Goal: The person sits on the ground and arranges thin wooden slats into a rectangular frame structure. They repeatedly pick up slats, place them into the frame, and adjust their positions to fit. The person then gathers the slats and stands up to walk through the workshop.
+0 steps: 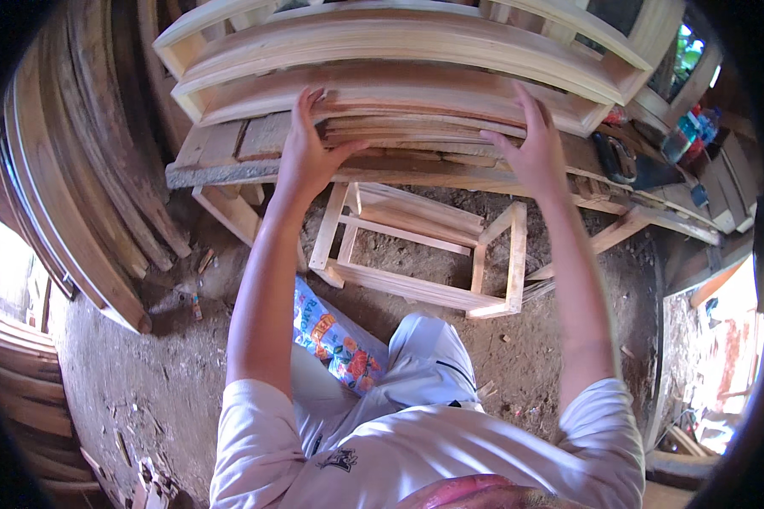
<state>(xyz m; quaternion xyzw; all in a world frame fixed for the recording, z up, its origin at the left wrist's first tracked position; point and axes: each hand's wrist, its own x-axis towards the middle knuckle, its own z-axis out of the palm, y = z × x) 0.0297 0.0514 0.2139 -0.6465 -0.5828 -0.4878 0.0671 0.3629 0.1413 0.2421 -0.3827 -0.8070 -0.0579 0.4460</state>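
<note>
Several thin wooden slats [424, 129] lie side by side on a rough plank workbench [208, 174]. My left hand [312, 153] is at their left end, thumb and fingers spread apart. At the opposite end my right hand [530, 153] is held likewise, its thumb pointing inward over the slats and its fingers raised. Neither hand is closed round a slat; whether the palms touch the slat ends I cannot tell. Just behind the slats stands a pale wooden frame with long shelf-like boards [399, 51].
A small wooden frame [416, 284] stands on the dirt floor under the bench. Long boards [85, 187] lean at the left. At the bench's right lie a dark-handled tool [613, 159] and plastic bottles [683, 140]. A flowered bag [335, 335] is by my legs.
</note>
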